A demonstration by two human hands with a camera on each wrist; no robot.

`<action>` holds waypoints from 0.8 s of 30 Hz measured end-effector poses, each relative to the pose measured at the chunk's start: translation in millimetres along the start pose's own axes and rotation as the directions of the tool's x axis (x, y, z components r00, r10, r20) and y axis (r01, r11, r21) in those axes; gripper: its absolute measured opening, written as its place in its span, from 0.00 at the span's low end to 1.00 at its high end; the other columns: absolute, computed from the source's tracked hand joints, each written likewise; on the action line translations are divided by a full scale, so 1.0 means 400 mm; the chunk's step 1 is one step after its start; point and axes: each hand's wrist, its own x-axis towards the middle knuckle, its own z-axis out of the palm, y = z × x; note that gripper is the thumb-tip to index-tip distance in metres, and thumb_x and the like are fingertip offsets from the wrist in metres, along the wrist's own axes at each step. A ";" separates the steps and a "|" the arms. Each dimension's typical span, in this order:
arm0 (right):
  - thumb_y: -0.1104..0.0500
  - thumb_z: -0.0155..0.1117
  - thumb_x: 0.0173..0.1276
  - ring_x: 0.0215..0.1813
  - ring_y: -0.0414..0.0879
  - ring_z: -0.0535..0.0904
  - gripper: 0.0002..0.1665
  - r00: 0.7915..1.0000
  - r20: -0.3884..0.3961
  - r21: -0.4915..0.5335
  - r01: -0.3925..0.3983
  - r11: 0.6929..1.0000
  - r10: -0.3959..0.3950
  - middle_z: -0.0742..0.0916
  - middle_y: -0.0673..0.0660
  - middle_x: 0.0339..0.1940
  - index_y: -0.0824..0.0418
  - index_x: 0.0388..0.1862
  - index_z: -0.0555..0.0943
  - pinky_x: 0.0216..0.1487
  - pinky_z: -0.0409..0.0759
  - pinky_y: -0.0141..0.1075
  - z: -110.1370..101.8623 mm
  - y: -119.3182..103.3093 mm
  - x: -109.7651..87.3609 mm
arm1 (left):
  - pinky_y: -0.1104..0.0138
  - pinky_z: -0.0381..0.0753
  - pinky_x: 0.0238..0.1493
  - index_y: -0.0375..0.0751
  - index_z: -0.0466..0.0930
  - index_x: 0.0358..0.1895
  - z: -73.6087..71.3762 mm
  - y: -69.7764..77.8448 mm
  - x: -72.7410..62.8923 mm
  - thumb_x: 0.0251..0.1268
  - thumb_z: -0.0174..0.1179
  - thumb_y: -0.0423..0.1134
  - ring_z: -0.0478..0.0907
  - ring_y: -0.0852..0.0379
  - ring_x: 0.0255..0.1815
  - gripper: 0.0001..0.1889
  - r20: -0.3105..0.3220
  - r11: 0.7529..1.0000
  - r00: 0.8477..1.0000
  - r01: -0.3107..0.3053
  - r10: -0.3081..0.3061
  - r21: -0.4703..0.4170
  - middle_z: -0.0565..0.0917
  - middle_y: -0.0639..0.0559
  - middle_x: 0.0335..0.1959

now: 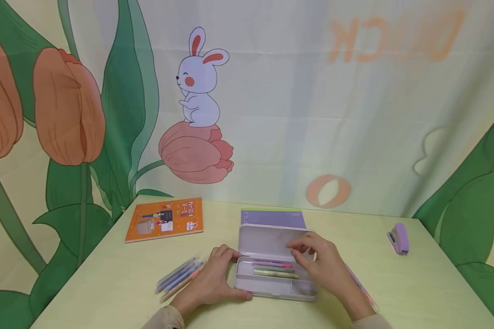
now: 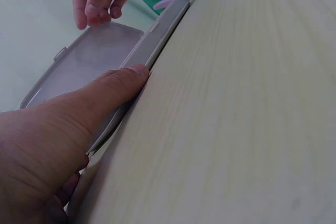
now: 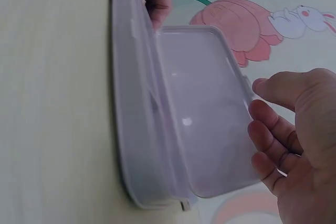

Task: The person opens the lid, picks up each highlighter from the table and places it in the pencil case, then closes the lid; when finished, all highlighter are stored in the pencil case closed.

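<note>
A grey-white pencil case [image 1: 263, 287] lies on the table with its lid [image 1: 263, 240] raised. Inside its rear compartment are a purple-pink pen [image 1: 271, 264] and green pens [image 1: 276, 273]. My left hand [image 1: 214, 276] grips the case's left end, the thumb along the front wall and the fingers round at the back corner. Over the right part of the case, my right hand [image 1: 321, 260] hovers with loosely bent fingers close to the lid's edge. Nothing shows between those fingers; whether they touch the lid I cannot tell.
Several coloured pens [image 1: 180, 276] lie left of my left hand. Another pen [image 1: 362, 288] is partly hidden by my right forearm. An orange book [image 1: 164, 220] lies at back left, a purple notebook [image 1: 271, 217] behind the case, and a purple stapler [image 1: 399, 238] at the right.
</note>
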 end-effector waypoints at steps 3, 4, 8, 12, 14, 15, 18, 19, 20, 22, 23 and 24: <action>0.69 0.78 0.72 0.40 0.36 0.83 0.14 0.999 -0.053 -0.011 0.010 1.000 -0.010 0.89 0.40 0.40 0.51 0.49 0.94 0.44 0.85 0.38 -0.030 0.005 -0.001 | 0.48 0.79 0.73 0.40 0.79 0.67 0.000 0.004 0.001 0.43 0.88 0.70 0.69 0.54 0.65 0.52 0.002 1.000 1.000 0.001 -0.001 -0.001 0.77 0.56 0.56; 0.69 0.78 0.72 0.40 0.36 0.83 0.14 0.998 -0.069 -0.023 0.007 1.000 -0.009 0.90 0.41 0.40 0.51 0.49 0.94 0.44 0.85 0.38 -0.040 0.006 -0.002 | 0.48 0.79 0.73 0.40 0.79 0.67 0.000 0.004 0.001 0.43 0.88 0.70 0.69 0.54 0.65 0.52 0.003 1.000 1.000 0.002 -0.002 -0.002 0.77 0.56 0.56; 0.66 0.78 0.73 0.42 0.37 0.83 0.13 0.995 -0.101 -0.052 -0.029 0.998 0.023 0.91 0.45 0.41 0.50 0.50 0.94 0.45 0.83 0.37 -0.079 0.017 -0.007 | 0.48 0.79 0.73 0.39 0.79 0.67 0.001 0.006 0.002 0.43 0.88 0.69 0.69 0.54 0.65 0.52 0.006 1.000 1.000 0.004 -0.004 -0.005 0.77 0.55 0.56; 0.64 0.78 0.74 0.43 0.37 0.83 0.12 0.990 -0.117 -0.054 -0.084 0.995 0.078 0.91 0.43 0.41 0.51 0.53 0.93 0.46 0.82 0.34 -0.115 0.030 -0.018 | 0.48 0.79 0.73 0.40 0.79 0.67 0.003 0.007 0.003 0.42 0.88 0.69 0.69 0.54 0.65 0.52 0.008 1.000 1.000 0.005 -0.005 -0.005 0.77 0.55 0.57; 0.63 0.79 0.74 0.44 0.37 0.83 0.13 0.986 -0.132 -0.060 -0.106 0.993 0.098 0.90 0.40 0.42 0.49 0.53 0.93 0.47 0.82 0.33 -0.132 0.037 -0.026 | 0.48 0.79 0.73 0.40 0.79 0.67 0.003 0.007 0.003 0.42 0.88 0.70 0.69 0.54 0.65 0.52 0.008 1.000 1.000 0.006 -0.006 -0.006 0.77 0.55 0.57; 0.64 0.79 0.74 0.44 0.37 0.83 0.13 0.985 -0.140 -0.062 -0.113 0.992 0.104 0.91 0.40 0.42 0.49 0.53 0.93 0.47 0.81 0.33 -0.140 0.040 -0.029 | 0.48 0.79 0.73 0.40 0.79 0.67 0.004 0.007 0.003 0.42 0.88 0.70 0.69 0.54 0.65 0.53 0.008 1.000 1.000 0.006 -0.006 -0.006 0.77 0.55 0.57; 0.63 0.78 0.74 0.43 0.37 0.83 0.13 0.978 -0.171 -0.080 -0.131 0.988 0.116 0.91 0.41 0.43 0.48 0.53 0.92 0.46 0.81 0.31 -0.162 0.049 -0.043 | 0.48 0.79 0.74 0.40 0.79 0.67 0.003 0.007 0.003 0.42 0.88 0.70 0.69 0.54 0.65 0.53 0.007 1.000 1.000 0.007 -0.007 -0.006 0.77 0.55 0.57; 0.63 0.78 0.75 0.43 0.37 0.83 0.13 0.976 -0.182 -0.088 -0.137 0.987 0.119 0.91 0.42 0.43 0.48 0.53 0.92 0.46 0.81 0.30 -0.169 0.052 -0.047 | 0.48 0.79 0.74 0.40 0.79 0.67 0.003 0.007 0.003 0.42 0.88 0.70 0.69 0.54 0.65 0.53 0.006 1.000 1.000 0.008 -0.008 -0.006 0.77 0.55 0.57; 0.63 0.78 0.75 0.42 0.37 0.83 0.12 0.974 -0.191 -0.097 -0.145 0.985 0.124 0.91 0.42 0.43 0.49 0.53 0.92 0.45 0.81 0.29 -0.175 0.056 -0.053 | 0.48 0.79 0.73 0.40 0.79 0.67 0.003 0.006 0.003 0.42 0.88 0.70 0.69 0.54 0.65 0.52 0.005 1.000 1.000 0.008 -0.008 -0.005 0.77 0.55 0.57; 0.62 0.78 0.75 0.42 0.36 0.83 0.12 0.969 -0.203 -0.111 -0.163 0.980 0.138 0.91 0.44 0.44 0.49 0.53 0.92 0.44 0.80 0.27 -0.187 0.063 -0.065 | 0.48 0.79 0.73 0.41 0.79 0.66 0.003 0.005 0.002 0.42 0.88 0.70 0.69 0.54 0.65 0.52 0.002 1.000 1.000 0.008 -0.008 -0.003 0.77 0.55 0.57; 0.62 0.78 0.75 0.42 0.36 0.82 0.12 0.968 -0.207 -0.116 -0.171 0.978 0.145 0.91 0.44 0.43 0.49 0.53 0.92 0.44 0.80 0.27 -0.192 0.067 -0.071 | 0.48 0.79 0.73 0.41 0.79 0.66 0.002 0.005 0.002 0.42 0.88 0.70 0.69 0.54 0.65 0.52 0.000 1.000 1.000 0.008 -0.008 -0.002 0.77 0.55 0.57; 0.61 0.78 0.75 0.42 0.36 0.82 0.11 0.966 -0.210 -0.120 -0.179 0.977 0.151 0.91 0.45 0.43 0.50 0.53 0.92 0.44 0.79 0.26 -0.196 0.072 -0.076 | 0.48 0.79 0.73 0.41 0.79 0.66 0.002 0.004 0.001 0.42 0.88 0.70 0.69 0.54 0.65 0.52 -0.002 1.000 1.000 0.008 -0.008 -0.001 0.77 0.55 0.57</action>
